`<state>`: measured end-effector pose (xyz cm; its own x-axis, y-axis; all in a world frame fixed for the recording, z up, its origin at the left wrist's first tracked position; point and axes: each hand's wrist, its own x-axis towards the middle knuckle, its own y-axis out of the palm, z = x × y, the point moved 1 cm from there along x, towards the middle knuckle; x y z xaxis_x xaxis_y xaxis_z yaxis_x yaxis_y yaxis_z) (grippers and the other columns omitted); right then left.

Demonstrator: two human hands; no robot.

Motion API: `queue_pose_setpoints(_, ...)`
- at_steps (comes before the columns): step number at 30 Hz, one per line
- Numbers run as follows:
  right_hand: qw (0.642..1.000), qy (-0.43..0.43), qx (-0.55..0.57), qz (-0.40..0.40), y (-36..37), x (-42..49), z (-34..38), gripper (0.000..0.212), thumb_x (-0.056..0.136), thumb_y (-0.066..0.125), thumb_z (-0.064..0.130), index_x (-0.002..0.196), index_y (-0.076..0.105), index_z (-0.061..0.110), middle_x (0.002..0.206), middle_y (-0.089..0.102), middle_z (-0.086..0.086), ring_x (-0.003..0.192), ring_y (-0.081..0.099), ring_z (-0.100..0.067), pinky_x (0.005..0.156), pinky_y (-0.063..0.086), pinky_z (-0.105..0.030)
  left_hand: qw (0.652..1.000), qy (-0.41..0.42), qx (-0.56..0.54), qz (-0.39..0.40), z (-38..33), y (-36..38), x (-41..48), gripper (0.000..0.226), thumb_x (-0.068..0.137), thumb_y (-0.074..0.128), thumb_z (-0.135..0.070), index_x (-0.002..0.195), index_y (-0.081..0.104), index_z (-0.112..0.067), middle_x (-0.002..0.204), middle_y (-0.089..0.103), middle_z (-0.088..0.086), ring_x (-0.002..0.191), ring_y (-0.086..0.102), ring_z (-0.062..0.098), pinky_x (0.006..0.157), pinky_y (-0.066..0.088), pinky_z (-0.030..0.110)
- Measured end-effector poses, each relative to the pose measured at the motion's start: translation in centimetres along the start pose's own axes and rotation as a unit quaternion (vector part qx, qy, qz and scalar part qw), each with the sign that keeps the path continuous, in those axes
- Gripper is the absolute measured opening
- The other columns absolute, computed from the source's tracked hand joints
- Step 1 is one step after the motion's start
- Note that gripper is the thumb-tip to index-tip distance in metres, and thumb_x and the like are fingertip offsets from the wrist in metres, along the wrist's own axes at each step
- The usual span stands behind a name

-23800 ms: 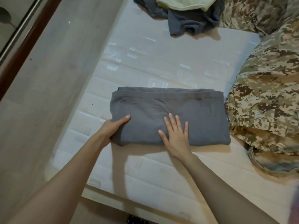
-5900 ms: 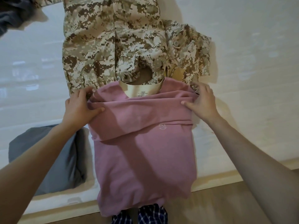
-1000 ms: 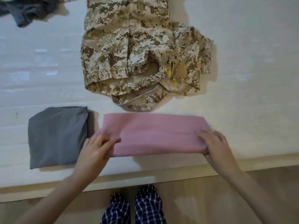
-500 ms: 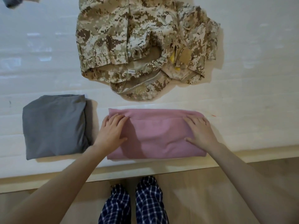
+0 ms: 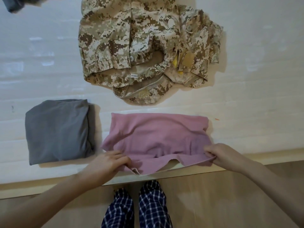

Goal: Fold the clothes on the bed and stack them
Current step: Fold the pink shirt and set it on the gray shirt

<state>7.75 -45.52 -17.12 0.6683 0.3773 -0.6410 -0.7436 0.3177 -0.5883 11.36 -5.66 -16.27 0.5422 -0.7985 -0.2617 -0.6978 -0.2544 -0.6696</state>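
Note:
A pink garment point(image 5: 156, 134), folded into a wide band, lies near the front edge of the white mattress point(image 5: 255, 79). My left hand point(image 5: 108, 163) pinches its near left corner and my right hand point(image 5: 222, 155) pinches its near right corner. The near edge is lifted and sags between them, hanging a little past the mattress edge. A folded grey garment point(image 5: 57, 129) rests to the left of the pink one, apart from it. An unfolded camouflage jacket point(image 5: 144, 51) lies beyond the pink garment, its collar toward me.
A dark grey garment point(image 5: 14, 3) shows at the top left corner of the view. The wooden bed frame point(image 5: 246, 163) runs along the front below the mattress. My legs in checked trousers point(image 5: 136, 206) stand on the wooden floor.
Both hands slid from flat on top of the pink garment to its near corners, closed on them and raised the near edge. The grey and camouflage clothes stayed put.

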Motion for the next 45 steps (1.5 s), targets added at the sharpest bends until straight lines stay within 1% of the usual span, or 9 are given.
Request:
queue_pose_setpoints(4,0.96,0.088,0.246,-0.103,-1.8,1.7,-1.3,0.037,0.071,0.062,-0.014,0.064,0.044,0.018,0.067,0.057,-0.005,0.066,0.05,-0.01,0.06,0.038,-0.027,0.949,-0.224,-0.182,-0.123,3.1,-0.2,1.7,0.038,0.079,0.061,0.005,0.089,0.06,-0.031,0.081,0.063,-0.01,0.072,0.059,0.004,0.06,0.048,0.013)
queue_pose_setpoints(8,0.829,0.254,0.462,-0.185,-0.6,4.3,-3.2,0.022,0.081,0.066,-0.003,0.099,0.057,0.004,0.09,0.064,-0.012,0.077,0.061,-0.02,0.07,0.049,-0.033,0.767,-0.438,-0.409,-0.232,7.3,-0.1,4.4,0.022,0.087,0.064,-0.005,0.108,0.061,-0.01,0.08,0.069,0.001,0.073,0.062,0.015,0.06,0.052,0.023)
queue_pose_setpoints(13,0.736,0.27,0.592,-0.186,0.5,4.4,-3.6,0.03,0.079,0.072,0.017,0.105,0.061,0.007,0.098,0.069,-0.007,0.082,0.067,-0.016,0.067,0.054,-0.027,0.751,-0.434,-0.457,-0.193,8.3,0.1,5.4,0.03,0.075,0.079,-0.029,0.101,0.064,-0.032,0.088,0.071,0.0,0.076,0.07,0.009,0.063,0.052,0.023)
queue_pose_setpoints(17,0.643,0.198,0.712,-0.2,0.5,3.7,-3.9,0.023,0.078,0.065,0.01,0.1,0.06,0.01,0.092,0.071,-0.004,0.081,0.068,-0.013,0.065,0.056,-0.023,0.675,-0.382,-0.572,-0.266,8.6,-0.6,6.0,0.033,0.081,0.068,-0.001,0.101,0.063,-0.027,0.081,0.071,0.003,0.072,0.068,0.013,0.068,0.054,0.025)
queue_pose_setpoints(25,0.665,0.17,0.719,-0.113,-1.3,2.0,-4.5,0.041,0.074,0.045,-0.016,0.056,0.066,0.014,0.069,0.066,-0.003,0.065,0.064,-0.009,0.06,0.053,-0.018,0.738,-0.31,-0.595,-0.068,8.6,-3.5,3.5,0.029,0.072,0.057,0.014,0.071,0.069,-0.012,0.067,0.068,0.002,0.065,0.064,0.009,0.063,0.051,0.014)
queue_pose_setpoints(31,0.689,0.269,0.617,-0.268,-1.1,4.6,-3.4,0.016,0.085,0.056,-0.011,0.085,0.059,0.005,0.081,0.062,-0.008,0.073,0.06,-0.016,0.063,0.055,-0.021,0.729,-0.426,-0.468,-0.262,9.8,-2.8,5.0,0.021,0.086,0.059,0.007,0.099,0.061,-0.009,0.088,0.069,0.005,0.074,0.065,0.009,0.065,0.055,0.014)
queue_pose_setpoints(37,0.823,0.236,0.078,-0.511,0.9,5.4,2.2,0.033,0.094,0.05,0.015,0.123,0.054,-0.002,0.127,0.056,-0.02,0.124,0.046,-0.038,0.105,0.032,-0.041,0.847,-0.387,-0.002,-0.364,4.6,0.4,6.9,0.035,0.091,0.051,-0.01,0.125,0.054,-0.006,0.128,0.057,0.015,0.119,0.05,0.033,0.103,0.035,0.042)
queue_pose_setpoints(40,0.908,0.075,-0.095,-0.4,5.1,8.1,8.0,0.049,0.097,0.032,0.029,0.138,0.043,0.006,0.148,0.035,-0.013,0.143,0.015,-0.029,0.115,0.009,-0.047,0.957,-0.188,0.093,-0.202,-0.8,5.8,9.7,0.042,0.09,0.046,-0.014,0.131,0.054,-0.005,0.139,0.05,0.014,0.132,0.042,0.037,0.107,0.025,0.05)
queue_pose_setpoints(45,0.938,0.143,-0.167,-0.268,8.9,11.6,4.3,0.066,0.095,0.021,0.055,0.148,0.023,0.017,0.155,0.007,-0.002,0.145,0.005,-0.028,0.117,0.007,-0.049,0.96,-0.164,0.209,-0.091,3.5,10.0,10.5,0.058,0.096,0.026,-0.047,0.147,0.026,-0.021,0.154,0.022,0.0,0.143,0.019,0.021,0.115,0.0,0.045)
